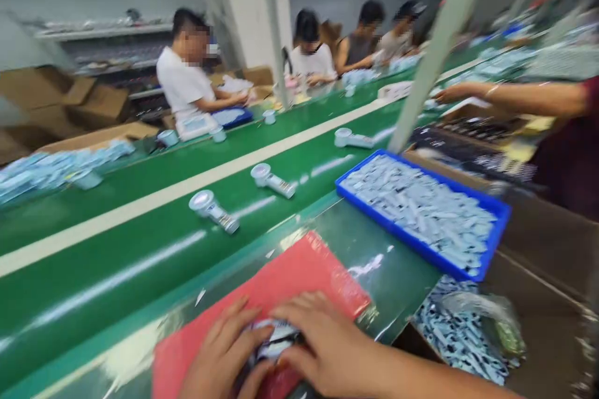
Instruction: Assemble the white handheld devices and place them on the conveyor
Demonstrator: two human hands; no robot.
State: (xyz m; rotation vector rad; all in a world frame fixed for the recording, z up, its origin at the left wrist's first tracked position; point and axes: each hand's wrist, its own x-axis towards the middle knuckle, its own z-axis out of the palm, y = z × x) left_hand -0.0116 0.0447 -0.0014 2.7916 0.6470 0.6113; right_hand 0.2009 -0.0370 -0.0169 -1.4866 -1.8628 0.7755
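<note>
Grip of both hands — left hand (219,355), right hand (322,349) — pinches a small blue-white packaged item (274,340), blurred, over the flat red plastic mat (299,274) on the green counter (397,268) — near the camera.

Both the left hand (222,349) and right hand (322,343) are bare, without gloves, rings or sleeves

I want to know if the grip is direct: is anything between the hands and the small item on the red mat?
Nothing visible: the left hand and right hand both rest directly on the small item, over the red mat.
</note>
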